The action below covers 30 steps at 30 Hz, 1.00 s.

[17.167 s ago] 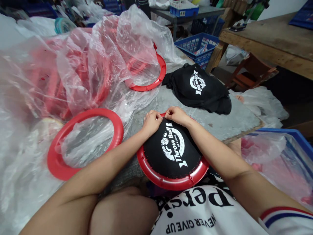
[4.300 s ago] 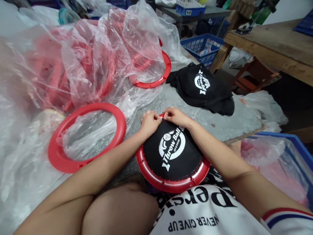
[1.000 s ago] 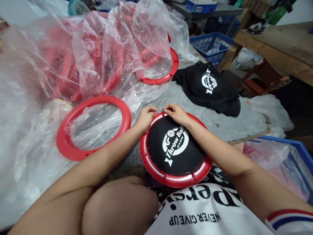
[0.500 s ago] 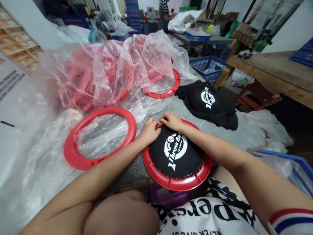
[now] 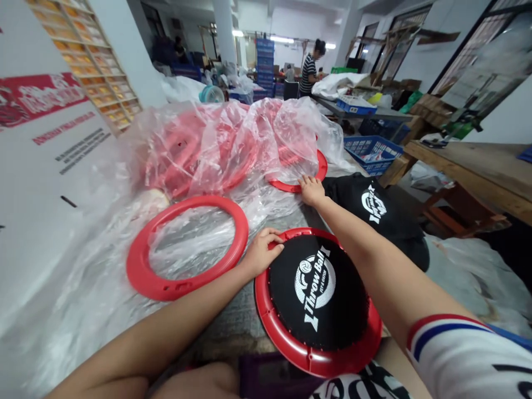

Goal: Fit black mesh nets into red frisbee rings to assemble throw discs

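Note:
A round red-rimmed disc (image 5: 318, 357) with black fabric printed "Throw Ball" rests at the table's near edge, close to my lap. My left hand (image 5: 264, 254) grips its upper left rim, thumb over the edge of the fabric. Farther forward, my right hand (image 5: 311, 191) has its fingers apart at the near edge of another red ring (image 5: 322, 164), which is partly under clear plastic. Fingertips and ring seem to touch. A bare red ring (image 5: 187, 203) lies to the left. Black printed fabric pieces (image 5: 388, 221) are heaped beyond my right forearm.
Many red rings are bundled in clear plastic wrap (image 5: 233, 127) across the back of the table. A white printed carton (image 5: 37, 177) stands at the left. Right of the table are a blue crate (image 5: 369, 148) and a wooden bench (image 5: 469, 158). Another person (image 5: 308, 75) stands far back.
My right hand has left the disc's rim and reached forward to the ring by the plastic. My left hand stays on the disc. The view has tilted up.

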Each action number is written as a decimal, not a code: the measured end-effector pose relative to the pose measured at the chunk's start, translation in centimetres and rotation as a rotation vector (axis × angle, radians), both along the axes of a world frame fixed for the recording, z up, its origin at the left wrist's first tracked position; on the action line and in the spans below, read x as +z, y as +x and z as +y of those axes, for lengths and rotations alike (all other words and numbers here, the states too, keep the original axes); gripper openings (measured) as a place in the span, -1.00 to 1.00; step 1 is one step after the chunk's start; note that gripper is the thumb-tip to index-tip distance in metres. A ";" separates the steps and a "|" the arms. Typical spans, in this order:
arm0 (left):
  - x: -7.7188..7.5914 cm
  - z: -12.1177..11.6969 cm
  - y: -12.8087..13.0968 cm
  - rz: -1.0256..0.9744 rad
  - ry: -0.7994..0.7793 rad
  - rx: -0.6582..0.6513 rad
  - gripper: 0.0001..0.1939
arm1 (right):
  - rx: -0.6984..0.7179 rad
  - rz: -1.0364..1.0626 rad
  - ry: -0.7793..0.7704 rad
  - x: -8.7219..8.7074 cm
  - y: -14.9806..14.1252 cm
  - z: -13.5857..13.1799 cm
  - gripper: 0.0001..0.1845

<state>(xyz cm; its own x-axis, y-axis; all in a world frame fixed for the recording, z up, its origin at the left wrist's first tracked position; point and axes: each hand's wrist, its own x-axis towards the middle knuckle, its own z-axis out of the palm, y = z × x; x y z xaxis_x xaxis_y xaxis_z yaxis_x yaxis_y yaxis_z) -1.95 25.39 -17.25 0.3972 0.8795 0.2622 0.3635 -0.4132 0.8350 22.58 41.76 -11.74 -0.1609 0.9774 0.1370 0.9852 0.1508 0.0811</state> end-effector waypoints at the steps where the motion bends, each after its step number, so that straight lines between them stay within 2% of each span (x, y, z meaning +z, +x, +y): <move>1: 0.0 0.0 0.0 -0.012 -0.008 0.008 -0.91 | 0.007 -0.026 -0.009 -0.1 0.0 0.5 -0.45; 5: 0.1 -0.2 0.1 -0.028 -0.019 0.042 -0.92 | 0.072 -0.098 -0.013 0.3 0.2 1.0 -0.59; 8: 0.2 -0.1 0.2 -0.020 -0.011 0.060 -0.91 | 0.103 -0.115 0.045 2.0 0.7 0.1 -0.62; 11: 0.3 -0.1 0.2 -0.016 -0.006 0.060 -0.91 | 0.122 -0.112 0.124 5.5 1.7 -1.6 -0.63; 15: 0.3 0.0 0.2 -0.020 -0.003 0.068 -0.88 | 0.161 -0.135 0.191 11.5 3.3 -5.6 -0.71; 19: 0.2 0.2 0.2 -0.026 0.000 0.060 -0.85 | 0.177 -0.192 0.211 17.0 5.1 -12.8 -0.75; 21: 0.2 0.3 0.1 -0.024 0.008 0.058 -0.85 | 0.137 -0.111 0.259 19.1 6.5 -16.9 -0.77; 23: 0.1 0.4 0.1 -0.020 0.024 0.056 -0.84 | 0.025 0.130 0.318 20.8 8.4 -20.7 -0.78; 26: 0.0 0.5 0.0 -0.022 0.045 0.056 -0.81 | -0.016 0.812 0.407 21.3 11.5 -24.9 -0.68; 28: -0.1 0.6 0.1 -0.030 0.056 0.057 -0.81 | -0.040 1.241 0.317 20.0 12.9 -26.8 -0.64; 30: -0.3 0.7 0.1 -0.076 0.041 0.057 -0.83 | -0.173 1.526 0.109 17.2 13.4 -28.3 -0.74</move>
<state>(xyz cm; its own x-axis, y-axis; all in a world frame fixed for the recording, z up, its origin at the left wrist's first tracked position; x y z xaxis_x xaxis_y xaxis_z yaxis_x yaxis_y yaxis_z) -1.85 26.07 -17.56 0.3241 0.8882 0.3257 0.3237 -0.4276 0.8440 36.02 13.44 5.50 0.3054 0.9433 0.1302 0.1420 0.0901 -0.9858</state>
